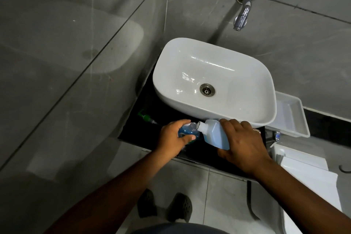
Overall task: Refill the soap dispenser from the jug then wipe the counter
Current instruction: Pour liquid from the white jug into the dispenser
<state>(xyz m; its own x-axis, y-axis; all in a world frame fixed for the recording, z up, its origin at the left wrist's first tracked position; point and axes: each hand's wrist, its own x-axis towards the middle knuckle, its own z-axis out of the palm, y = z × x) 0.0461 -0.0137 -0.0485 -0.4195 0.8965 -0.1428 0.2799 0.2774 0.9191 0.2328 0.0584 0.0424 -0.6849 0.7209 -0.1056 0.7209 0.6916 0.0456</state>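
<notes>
On the black desk (131, 129) just in front of the white basin (214, 81), the soap dispenser (187, 131) stands open-necked, a small clear bottle holding bright blue liquid in its lower part. The left hand (173, 138) has its grip wrapped round the dispenser, thumb across the front and fingers curled behind. The jug (214, 135), a pale blue, translucent plastic bottle with flat sides and a short white threaded neck, is tipped over towards the left so that its mouth meets the dispenser's clear rim; the liquid inside it shows as a deeper blue near its lower corner. The right hand (241, 144) has its grip closed over the jug's body, fingers spread along the top, a ring (256, 130) on one finger. To the left of the dispenser, lying on the desk, is the green pump head (146, 117) with its thin tube. The basin is glossy, rounded-rectangular ceramic, empty, with a metal drain (207, 90) at its centre. A chrome tap (243, 15) juts from the grey marbled wall tiles above it. To the right of the basin rests a shallow white plastic tray (290, 118), empty as far as I can see.
</notes>
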